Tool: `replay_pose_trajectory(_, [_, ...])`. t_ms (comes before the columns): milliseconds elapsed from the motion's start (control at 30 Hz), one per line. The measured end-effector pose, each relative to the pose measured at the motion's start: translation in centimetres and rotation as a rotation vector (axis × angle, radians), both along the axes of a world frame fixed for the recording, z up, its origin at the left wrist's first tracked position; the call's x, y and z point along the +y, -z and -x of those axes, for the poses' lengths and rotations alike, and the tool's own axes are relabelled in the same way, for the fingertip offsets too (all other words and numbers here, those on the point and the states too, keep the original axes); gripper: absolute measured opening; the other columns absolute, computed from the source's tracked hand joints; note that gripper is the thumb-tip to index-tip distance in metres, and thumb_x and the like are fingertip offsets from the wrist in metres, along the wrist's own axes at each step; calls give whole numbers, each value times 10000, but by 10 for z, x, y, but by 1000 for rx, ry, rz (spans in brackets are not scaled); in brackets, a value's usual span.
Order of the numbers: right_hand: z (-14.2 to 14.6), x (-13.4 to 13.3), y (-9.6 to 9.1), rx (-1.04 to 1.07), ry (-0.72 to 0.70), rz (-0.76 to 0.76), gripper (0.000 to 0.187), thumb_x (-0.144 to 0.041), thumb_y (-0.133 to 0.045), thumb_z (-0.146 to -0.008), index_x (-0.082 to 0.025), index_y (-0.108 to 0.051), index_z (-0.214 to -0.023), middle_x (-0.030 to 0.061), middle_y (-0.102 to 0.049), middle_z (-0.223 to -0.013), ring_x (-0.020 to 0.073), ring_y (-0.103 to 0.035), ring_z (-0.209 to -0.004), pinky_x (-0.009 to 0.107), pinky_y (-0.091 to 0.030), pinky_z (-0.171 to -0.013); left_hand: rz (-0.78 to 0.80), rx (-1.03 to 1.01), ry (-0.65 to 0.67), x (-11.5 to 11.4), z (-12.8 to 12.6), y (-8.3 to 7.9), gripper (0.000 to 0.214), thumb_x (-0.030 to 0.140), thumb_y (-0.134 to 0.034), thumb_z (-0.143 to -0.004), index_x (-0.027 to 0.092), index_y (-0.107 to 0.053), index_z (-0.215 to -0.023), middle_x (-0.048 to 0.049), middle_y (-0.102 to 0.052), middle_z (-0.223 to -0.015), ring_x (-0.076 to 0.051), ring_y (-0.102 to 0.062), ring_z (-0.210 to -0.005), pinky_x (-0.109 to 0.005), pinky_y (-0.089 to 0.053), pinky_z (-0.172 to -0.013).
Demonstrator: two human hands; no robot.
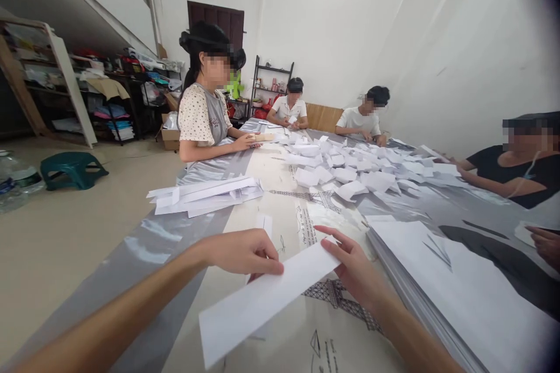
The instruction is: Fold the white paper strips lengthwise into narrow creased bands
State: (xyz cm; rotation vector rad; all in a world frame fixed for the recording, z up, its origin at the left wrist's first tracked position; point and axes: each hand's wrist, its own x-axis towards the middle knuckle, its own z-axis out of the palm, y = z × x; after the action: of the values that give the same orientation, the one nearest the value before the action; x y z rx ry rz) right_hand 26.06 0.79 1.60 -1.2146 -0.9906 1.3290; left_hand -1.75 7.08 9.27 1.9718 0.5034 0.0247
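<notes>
A long white paper strip (262,303) slants across the middle of the head view, above the tablecloth printed with Eiffel Towers (280,355). My left hand (247,253) pinches its upper edge near the middle, thumb on the near face, the other fingers curled and partly hidden behind. At the strip's right end my right hand (352,262) grips it between thumb and fingers, with the index finger stretched out behind the paper. Another small piece of paper (264,224) lies flat on the cloth just beyond my left hand.
A stack of white sheets (420,256) lies to the right. Loose strips (205,195) are piled at the left, and folded white papers (350,172) heap across the far table. Several people sit around it, one person (203,111) at the left side. A green stool (73,169) stands on the floor.
</notes>
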Motion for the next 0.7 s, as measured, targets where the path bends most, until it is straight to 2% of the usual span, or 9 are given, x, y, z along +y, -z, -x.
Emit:
replay_pose_trajectory(67, [1, 2, 1, 81, 82, -21, 560, -497, -857, -765, -247, -710, -1244, 3, -677, -819, 182, -621, -784, 272, -506, -709, 144, -37, -102, -8, -11, 7, 400, 433, -629, -906, 166, -569, -614, 28, -490, -566, -96, -455, -538, -216, -365, -532])
replay_pose_trajectory(167, [3, 4, 3, 181, 152, -79, 444, -521, -833, -783, -236, -747, -1112, 33, -728, -979, 203, -654, -888, 299, -537, -800, 307, -137, -332, -18, -24, 18, 302, 427, -708, -833, 157, -667, -703, 23, -545, -596, -100, -495, -553, -209, -413, -531])
replay_pose_trajectory(233, [8, 3, 2, 196, 125, -102, 377, -528, -796, -823, -241, -742, -1061, 49, -736, -1076, 219, -668, -946, 329, -543, -855, 343, -226, -482, -26, -32, 26, 292, 416, -725, -809, 148, -674, -706, 8, -588, -613, -112, -550, -577, -213, -447, -545])
replay_pose_trajectory(300, [15, -2, 0, 172, 55, -110, 361, -538, -732, -882, -247, -722, -1095, 60, -737, -1085, 225, -676, -934, 347, -547, -842, 341, -281, -569, -34, -41, 34, 324, 426, -697, -825, 134, -679, -685, -19, -629, -621, -125, -577, -568, -235, -480, -553])
replay_pose_trajectory(400, [25, -11, -4, 83, -9, -130, 374, -523, -667, -940, -253, -679, -1198, 31, -718, -875, 196, -646, -756, 322, -532, -709, 294, -334, -562, -46, -49, 43, 345, 415, -650, -859, 127, -695, -674, -38, -659, -634, -144, -615, -589, -263, -524, -597])
replay_pose_trajectory(500, [29, -18, -6, -15, 5, -129, 480, -491, -688, -935, -273, -589, -1351, -43, -604, -663, 142, -532, -572, 269, -461, -578, 274, -278, -452, -52, -51, 46, 368, 408, -625, -891, 132, -673, -652, -46, -687, -653, -152, -665, -600, -248, -509, -593])
replay_pose_trajectory(600, [30, -21, -5, -88, 15, -117, 626, -506, -702, -922, -285, -483, -1465, -64, -568, -642, 129, -494, -537, 252, -418, -532, 326, -251, -369, -52, -48, 44, 413, 484, -604, -926, 134, -670, -715, -55, -721, -715, -145, -686, -551, -227, -457, -539])
replay_pose_trajectory(700, [30, -22, -3, -150, -11, -121, 643, -513, -675, -939, -282, -446, -1493, -49, -599, -678, 144, -539, -573, 269, -444, -558, 344, -282, -368, -48, -45, 43, 452, 533, -610, -929, 138, -645, -713, -46, -729, -731, -101, -618, -441, -221, -379, -491])
